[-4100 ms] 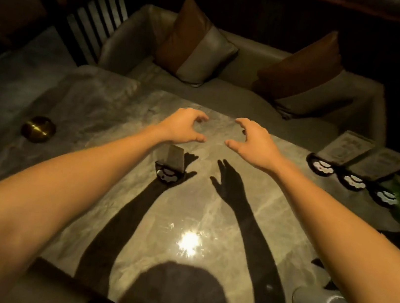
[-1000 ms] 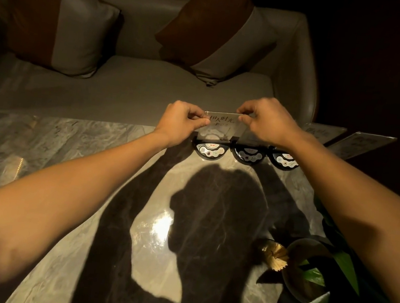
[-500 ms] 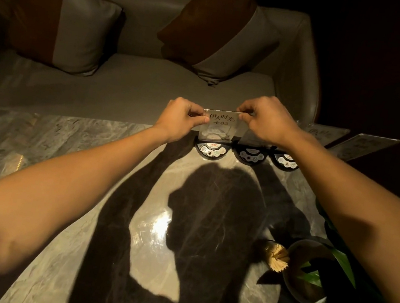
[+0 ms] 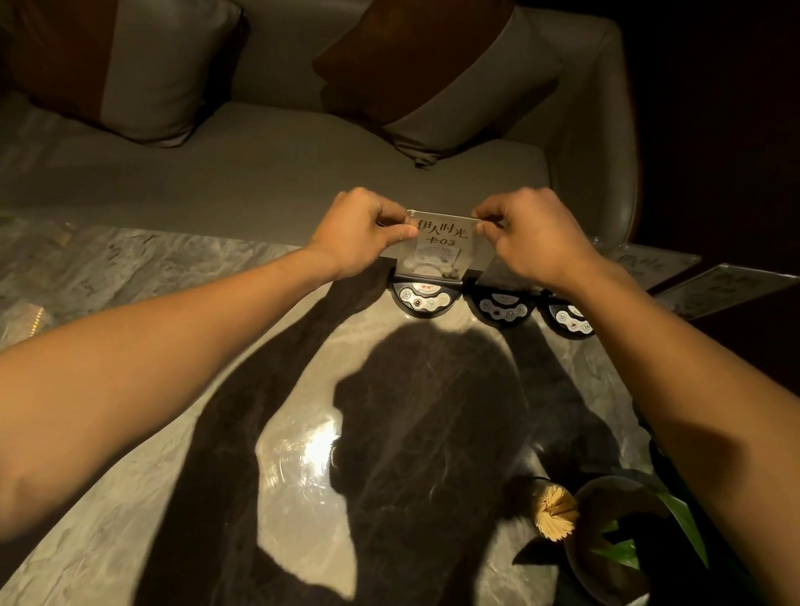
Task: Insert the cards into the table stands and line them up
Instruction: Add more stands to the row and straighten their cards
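A clear card (image 4: 439,249) with dark lettering stands upright over the leftmost of three black round stands (image 4: 421,298) at the far edge of the marble table (image 4: 180,301). My left hand (image 4: 362,232) pinches its upper left corner and my right hand (image 4: 534,240) pinches its upper right corner. The card's lower edge meets the stand's slot. Two more stands, the middle stand (image 4: 499,309) and the right stand (image 4: 570,320), sit side by side to the right. Behind my right wrist two other cards (image 4: 721,291) lean back.
A grey sofa (image 4: 262,168) with two brown-and-grey cushions (image 4: 439,59) runs behind the table. At the near right stand a toothpick holder (image 4: 553,515), a dark bowl (image 4: 612,537) and a green leafy plant (image 4: 654,600). My shadow covers the table's middle.
Earlier my hands were empty above a lone stand elsewhere on the table. Over the last second both hands have tilted the card more upright over the left stand.
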{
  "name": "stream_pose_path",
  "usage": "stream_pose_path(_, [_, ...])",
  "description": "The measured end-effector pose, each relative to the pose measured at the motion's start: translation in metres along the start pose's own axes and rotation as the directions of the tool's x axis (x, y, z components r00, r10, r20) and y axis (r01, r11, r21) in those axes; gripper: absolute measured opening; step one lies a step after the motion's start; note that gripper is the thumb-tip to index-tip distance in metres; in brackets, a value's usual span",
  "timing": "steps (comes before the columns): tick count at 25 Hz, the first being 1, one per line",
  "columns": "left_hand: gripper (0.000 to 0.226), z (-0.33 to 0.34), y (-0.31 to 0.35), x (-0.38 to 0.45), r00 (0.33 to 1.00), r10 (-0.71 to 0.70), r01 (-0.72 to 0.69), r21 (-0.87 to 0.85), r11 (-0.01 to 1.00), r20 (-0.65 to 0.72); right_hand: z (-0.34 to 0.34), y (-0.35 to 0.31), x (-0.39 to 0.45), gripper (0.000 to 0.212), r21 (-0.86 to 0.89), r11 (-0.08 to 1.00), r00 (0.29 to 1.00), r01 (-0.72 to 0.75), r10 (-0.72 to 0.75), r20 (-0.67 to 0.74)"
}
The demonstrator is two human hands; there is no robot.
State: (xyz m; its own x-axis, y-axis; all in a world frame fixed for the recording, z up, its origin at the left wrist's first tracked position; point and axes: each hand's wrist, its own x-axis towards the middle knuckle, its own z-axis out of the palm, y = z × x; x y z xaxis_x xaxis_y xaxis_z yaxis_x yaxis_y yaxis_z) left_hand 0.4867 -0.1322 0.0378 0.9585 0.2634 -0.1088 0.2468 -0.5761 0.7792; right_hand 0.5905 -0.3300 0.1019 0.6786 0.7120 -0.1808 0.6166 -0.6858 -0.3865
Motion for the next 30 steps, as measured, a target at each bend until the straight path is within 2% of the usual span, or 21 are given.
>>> stream_pose_path(6, [0.013, 0.0034, 0.0004, 0.0, 1.0, 0.001, -0.001, -0.009, 1.0, -0.007, -0.0012, 0.0027, -0.0026, 0.027, 0.023, 0.999, 0.999, -0.035, 0.036, -0.013])
stream_pose_path(11, [0.015, 0.0018, 0.0065, 0.0005, 0.999, 0.04, -0.039, 0.048, 0.998, -0.003, -0.0004, 0.0041, -0.0047, 0.026, 0.035, 0.998, 0.998, -0.053, 0.054, -0.025])
stream_pose_path(22, [0.013, 0.0042, 0.0057, -0.0029, 1.0, 0.015, -0.014, 0.033, 0.999, -0.019, -0.0031, 0.0022, -0.0076, 0.026, -0.026, 1.0, 1.0, -0.013, 0.013, 0.011])
stream_pose_path(30, [0.012, 0.0044, 0.0049, -0.0028, 1.0, -0.004, 0.005, 0.035, 0.999, -0.031, -0.0025, 0.0006, -0.0073, 0.027, 0.009, 0.999, 0.999, -0.041, 0.041, 0.006])
